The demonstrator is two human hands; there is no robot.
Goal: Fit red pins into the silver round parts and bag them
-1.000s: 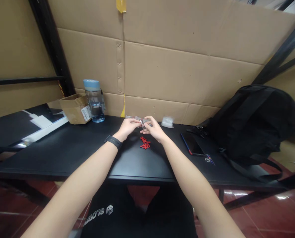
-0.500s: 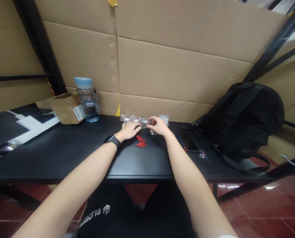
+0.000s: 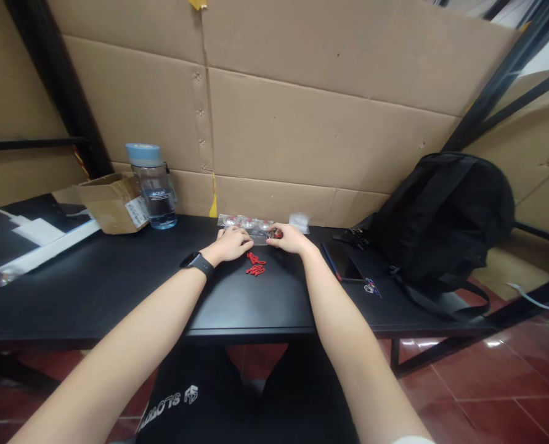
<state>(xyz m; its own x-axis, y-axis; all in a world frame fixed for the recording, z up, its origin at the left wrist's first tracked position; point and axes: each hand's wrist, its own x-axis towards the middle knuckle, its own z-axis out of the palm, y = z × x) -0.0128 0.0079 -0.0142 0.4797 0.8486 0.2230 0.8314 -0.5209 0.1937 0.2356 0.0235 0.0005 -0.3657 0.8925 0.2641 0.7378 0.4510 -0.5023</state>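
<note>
A clear plastic strip pack [image 3: 257,240] with several shiny round pieces marked in red lies near the back of the black table. My left hand [image 3: 231,243], with a dark smartwatch on its wrist, rests palm down over the pack's left part, fingers stretched out. Between the thumb and fingers of my right hand [image 3: 291,238] is a small round dark-and-red object [image 3: 275,234], at the pack's right front; its exact kind is unclear and the fingers partly cover it. Two small bundles of red cord [image 3: 256,265] lie just in front of the hands.
On the left stand a blue-lidded water bottle [image 3: 151,191] and an open cardboard box [image 3: 110,206]. To the right are a phone [image 3: 345,262], a keyring [image 3: 370,287] and a black backpack [image 3: 450,228]. A cardboard wall [image 3: 292,129] closes off the back.
My right hand has lowered a little with the round object, and the shiny part beneath it no longer shows. My left hand stays on the pack. The whole view has shifted slightly.
</note>
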